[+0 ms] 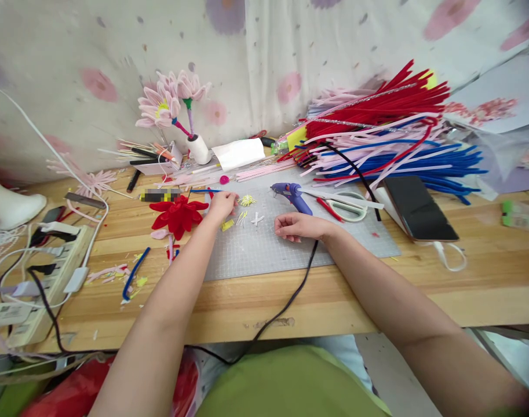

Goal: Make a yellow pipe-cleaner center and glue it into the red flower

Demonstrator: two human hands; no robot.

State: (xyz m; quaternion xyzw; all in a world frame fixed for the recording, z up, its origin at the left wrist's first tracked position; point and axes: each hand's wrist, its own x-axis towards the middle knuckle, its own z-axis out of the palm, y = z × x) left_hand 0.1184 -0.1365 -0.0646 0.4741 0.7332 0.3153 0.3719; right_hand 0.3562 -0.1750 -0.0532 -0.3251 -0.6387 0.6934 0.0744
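The mat (264, 255) gives a flat base; best keep work over it, and the cord (290, 298) slack. The right hand (299, 226) curls loosely beside the glue gun (294, 198); the left (223, 205) is bent inward near the red flower (177, 216), which lies left of the mat. Whether either grips anything, I cannot tell. The yellow sprig (247, 200) and white strips (257, 219) look light, so they call for fingertip handling.

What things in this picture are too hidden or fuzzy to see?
All in the head view:
- Black and yellow object: its markings, blurred into squares.
- Smooth white object: the rest, cut off by the left edge.
- Purple plastic glue gun: where the black cord joins, behind the right hand.
- Left hand: whether it pinches anything, too small.
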